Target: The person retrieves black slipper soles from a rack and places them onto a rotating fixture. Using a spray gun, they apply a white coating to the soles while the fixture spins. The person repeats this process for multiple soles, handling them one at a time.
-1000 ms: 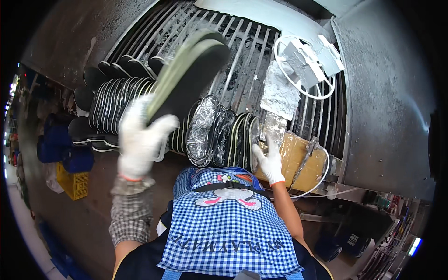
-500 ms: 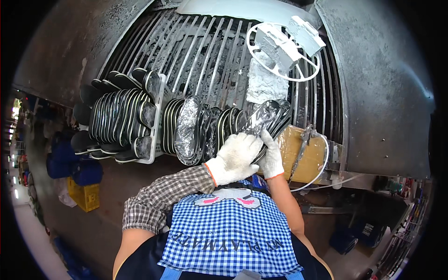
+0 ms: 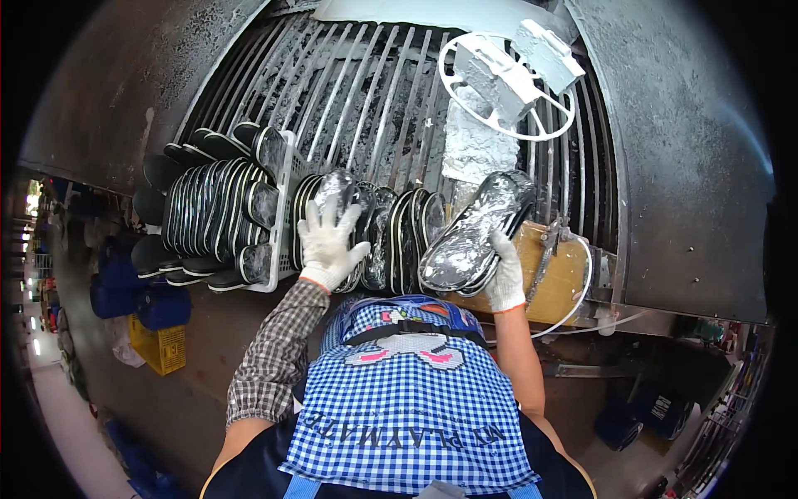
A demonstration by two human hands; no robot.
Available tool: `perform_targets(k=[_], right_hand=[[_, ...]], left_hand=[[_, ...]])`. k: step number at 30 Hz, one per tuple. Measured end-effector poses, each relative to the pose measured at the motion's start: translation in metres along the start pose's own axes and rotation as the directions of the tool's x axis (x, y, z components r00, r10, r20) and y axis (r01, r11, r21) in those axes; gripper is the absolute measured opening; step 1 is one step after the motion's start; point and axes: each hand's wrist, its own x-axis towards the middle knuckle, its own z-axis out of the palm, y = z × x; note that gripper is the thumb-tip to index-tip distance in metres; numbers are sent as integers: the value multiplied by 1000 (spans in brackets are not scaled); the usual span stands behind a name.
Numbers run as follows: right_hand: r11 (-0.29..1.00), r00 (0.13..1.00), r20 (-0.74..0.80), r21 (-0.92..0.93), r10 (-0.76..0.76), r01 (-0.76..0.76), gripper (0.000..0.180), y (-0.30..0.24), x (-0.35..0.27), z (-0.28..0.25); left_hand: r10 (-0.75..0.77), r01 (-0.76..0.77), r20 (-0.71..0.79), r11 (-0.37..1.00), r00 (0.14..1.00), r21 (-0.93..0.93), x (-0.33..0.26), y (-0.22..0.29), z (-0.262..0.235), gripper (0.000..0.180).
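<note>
My left hand (image 3: pixel 330 245), in a white glove with an orange cuff, lies with spread fingers over a film-covered shoe sole (image 3: pixel 337 185) in the row. That row of black shoe soles (image 3: pixel 405 237) with pale edge stripes stands on edge in front of me. My right hand (image 3: pixel 505 279), gloved alike, grips the side of a small stack of shoe soles (image 3: pixel 470 241), thumb near the top face and its other fingers mostly hidden. The stack's top sole looks shiny, as if covered in clear film, and slants up to the right.
A white plastic basket (image 3: pixel 288 179) packed with black soles stands at the left. Metal bars (image 3: pixel 366 100) stretch away behind the row. A white spoked wheel (image 3: pixel 544 125) with blocks rises at the far right. Beneath the stack is a brown taped box (image 3: pixel 553 279), beside a white hose (image 3: pixel 588 279).
My left hand has left the stack on the right and moved left onto the row of soles. The stack in my right hand now lies flatter, its top face more in view.
</note>
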Motion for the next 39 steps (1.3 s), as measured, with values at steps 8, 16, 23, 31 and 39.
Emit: perform_targets(k=[8,16,23,31,39], right_hand=[[985,990,40,-117,134,-128,35,33,13,30],[653,955,129,-753,266,-80,56,55,21,94],[353,904,-50,-910,424,-216,52,72,11,80],[-178,941,-94,-983,325,-37,56,53,11,77],[-70,996,-41,-997,73,-36,70,22,-28,54]], left_hand=[[-61,34,-143,982,988,-185,-8,-38,-3,66],[-38,14,-283,996,958,-88,-13,-31,10,56],[84,-139,-197,949,977,-284,-14,7,1,73],[107,-110,-24,977,994,-185,-7,11,-7,80],[148,-193,-193,952,970,-239,13,21,-21,69]])
